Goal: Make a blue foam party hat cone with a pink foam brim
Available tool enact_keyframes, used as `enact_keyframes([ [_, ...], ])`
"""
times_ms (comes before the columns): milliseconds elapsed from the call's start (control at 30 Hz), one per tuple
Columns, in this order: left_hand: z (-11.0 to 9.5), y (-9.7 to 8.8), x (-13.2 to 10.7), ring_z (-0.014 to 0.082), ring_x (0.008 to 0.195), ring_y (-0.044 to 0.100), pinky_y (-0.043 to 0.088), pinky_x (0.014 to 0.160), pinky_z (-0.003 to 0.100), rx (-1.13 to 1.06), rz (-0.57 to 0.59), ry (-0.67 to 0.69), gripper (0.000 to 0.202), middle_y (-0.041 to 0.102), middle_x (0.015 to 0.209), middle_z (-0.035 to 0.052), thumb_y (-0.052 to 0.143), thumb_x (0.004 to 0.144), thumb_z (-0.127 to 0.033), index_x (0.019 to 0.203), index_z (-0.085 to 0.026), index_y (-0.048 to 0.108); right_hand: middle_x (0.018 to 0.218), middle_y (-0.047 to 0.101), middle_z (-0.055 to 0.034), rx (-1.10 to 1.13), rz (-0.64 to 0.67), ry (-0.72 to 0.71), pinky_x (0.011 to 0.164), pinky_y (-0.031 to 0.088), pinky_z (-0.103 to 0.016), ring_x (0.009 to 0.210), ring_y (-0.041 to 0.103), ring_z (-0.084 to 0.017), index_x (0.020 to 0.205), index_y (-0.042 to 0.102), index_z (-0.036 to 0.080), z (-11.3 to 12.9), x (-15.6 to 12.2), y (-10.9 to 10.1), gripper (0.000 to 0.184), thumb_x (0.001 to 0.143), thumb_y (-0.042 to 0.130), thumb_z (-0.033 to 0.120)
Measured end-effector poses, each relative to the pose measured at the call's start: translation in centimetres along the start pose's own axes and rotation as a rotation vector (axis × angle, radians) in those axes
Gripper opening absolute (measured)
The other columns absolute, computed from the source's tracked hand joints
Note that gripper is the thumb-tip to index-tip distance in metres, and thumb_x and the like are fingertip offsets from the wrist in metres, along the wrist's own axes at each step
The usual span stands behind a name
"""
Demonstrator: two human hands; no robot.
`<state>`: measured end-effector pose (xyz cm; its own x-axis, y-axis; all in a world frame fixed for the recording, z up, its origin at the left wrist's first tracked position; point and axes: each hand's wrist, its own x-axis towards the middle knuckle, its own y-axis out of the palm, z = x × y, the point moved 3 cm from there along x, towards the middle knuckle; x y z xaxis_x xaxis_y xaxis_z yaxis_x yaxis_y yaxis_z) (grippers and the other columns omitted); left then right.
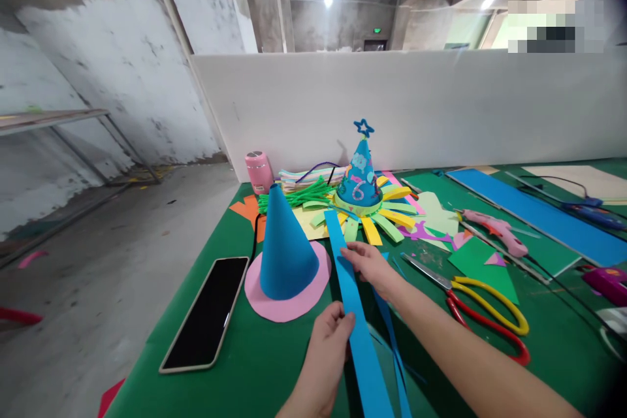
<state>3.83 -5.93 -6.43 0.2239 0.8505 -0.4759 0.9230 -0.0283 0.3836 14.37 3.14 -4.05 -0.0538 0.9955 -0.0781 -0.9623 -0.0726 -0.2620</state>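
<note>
A long blue foam or paper strip (353,313) runs from the front edge up toward the decorated hat. My left hand (329,339) pinches its left edge, thumb on top. Farther up, my right hand (375,268) grips the strip's right edge between thumb and fingers. To the left stands a plain blue cone (289,255) on a pink disc (279,310). Narrow blue offcuts (392,339) lie just right of the strip, partly under my right forearm. Scissors with red and yellow handles (482,300) rest beside that forearm, blades apart only slightly if at all.
A black-screened phone (208,313) lies at the table's left edge. Behind are a decorated party hat (360,176), green pipe cleaners (304,196) and a pink can-shaped object (259,172). On the right lie a pink glue gun (497,230) and a blue sheet (539,212). A white partition (416,111) closes the back.
</note>
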Motion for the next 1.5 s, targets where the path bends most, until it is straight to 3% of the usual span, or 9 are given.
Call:
enact_keyframes([
  [200,-0.5,0.6,-0.2,0.0056,0.045,0.035,0.029,0.047,0.019,-0.019,-0.012,0.006,0.028,0.04,0.05,-0.0074,0.065,0.063,-0.037,0.064,-0.018,0.045,0.056,0.037,0.0078,0.165,-0.001,-0.248,0.047,0.032,-0.023,0.049,0.038,-0.008,0.098,0.052,0.017,2.4,0.8,-0.4,0.023,0.079,0.052,0.03],
  [300,-0.2,1.2,0.3,0.0069,0.044,0.037,0.031,0.047,0.021,-0.057,0.038,-0.054,0.029,0.042,0.049,-0.0066,0.068,0.058,-0.037,0.065,-0.017,0.048,0.058,0.039,0.0071,0.18,-0.023,-0.311,0.05,0.032,-0.024,0.052,0.038,-0.009,0.099,0.052,0.017,2.3,1.9,-1.1,0.025,0.078,0.053,0.03],
  [500,0.3,1.5,1.5,0.0076,0.042,0.04,0.034,0.047,0.023,-0.139,0.059,-0.083,0.03,0.045,0.044,-0.0055,0.072,0.052,-0.034,0.059,-0.015,0.051,0.068,0.05,0.0033,0.139,-0.026,-0.344,0.052,0.04,-0.026,0.055,0.047,-0.01,0.098,0.052,0.016,1.3,4.6,-1.6,0.024,0.079,0.052,0.031],
  [767,-2.3,1.5,2.1,0.0088,0.041,0.047,0.034,0.045,0.021,-0.185,-0.048,-0.015,0.017,0.049,0.045,-0.0054,0.063,0.065,-0.026,0.07,-0.015,0.051,0.084,0.058,-0.0018,-0.083,0.003,-0.335,0.057,0.046,-0.028,0.063,0.054,-0.012,0.11,0.048,0.016,2.7,5.2,-2.3,0.031,0.082,0.049,0.028],
  [900,-2.5,1.2,2.4,0.0164,0.042,0.056,0.036,0.043,0.024,-0.068,-0.069,-0.057,0.013,0.056,0.051,-0.0008,0.05,0.075,-0.028,0.074,-0.016,0.046,0.088,0.06,-0.0028,-0.298,-0.069,-0.302,0.064,0.047,-0.031,0.07,0.056,-0.013,0.104,0.052,0.016,1.7,4.2,-5.3,0.026,0.08,0.053,0.026],
  [1133,-2.7,0.9,2.5,0.0169,0.046,0.058,0.042,0.047,0.027,-0.052,-0.089,-0.086,0.01,0.06,0.057,0.0028,0.044,0.078,-0.025,0.077,-0.016,0.044,0.09,0.059,-0.0037,-0.669,-0.459,-0.051,0.073,0.046,-0.038,0.079,0.057,-0.016,0.1,0.054,0.016,-3.1,5.8,-15.2,0.023,0.084,0.047,0.03],
  [1233,-2.9,0.9,2.4,0.0158,0.045,0.058,0.041,0.046,0.026,-0.057,-0.11,-0.101,0.008,0.059,0.058,0.0023,0.043,0.078,-0.024,0.078,-0.016,0.044,0.095,0.058,-0.0049,-0.8,-0.544,0.073,0.074,0.046,-0.04,0.084,0.056,-0.018,0.102,0.053,0.016,-4.7,6.8,-18.3,0.024,0.084,0.047,0.03],
  [1367,-2.8,0.7,2.2,0.0179,0.055,0.06,0.044,0.052,0.029,-0.076,-0.169,-0.073,0.017,0.059,0.067,0.0037,0.049,0.073,-0.022,0.088,-0.016,0.045,0.101,0.057,-0.0056,-0.916,-0.498,0.153,0.075,0.046,-0.04,0.088,0.056,-0.019,0.105,0.053,0.017,-5.9,8.3,-19.9,0.025,0.084,0.048,0.03],
  [1500,-1.6,-0.2,1.9,0.0265,0.09,0.058,0.048,0.072,0.036,-0.054,-0.259,0.079,0.048,0.056,0.107,0.0146,0.056,0.066,-0.027,0.11,-0.016,0.041,0.102,0.057,-0.006,-0.992,-0.426,0.233,0.075,0.046,-0.04,0.089,0.056,-0.019,0.104,0.053,0.017,-6.5,10.2,-20.3,0.025,0.084,0.048,0.031],
])
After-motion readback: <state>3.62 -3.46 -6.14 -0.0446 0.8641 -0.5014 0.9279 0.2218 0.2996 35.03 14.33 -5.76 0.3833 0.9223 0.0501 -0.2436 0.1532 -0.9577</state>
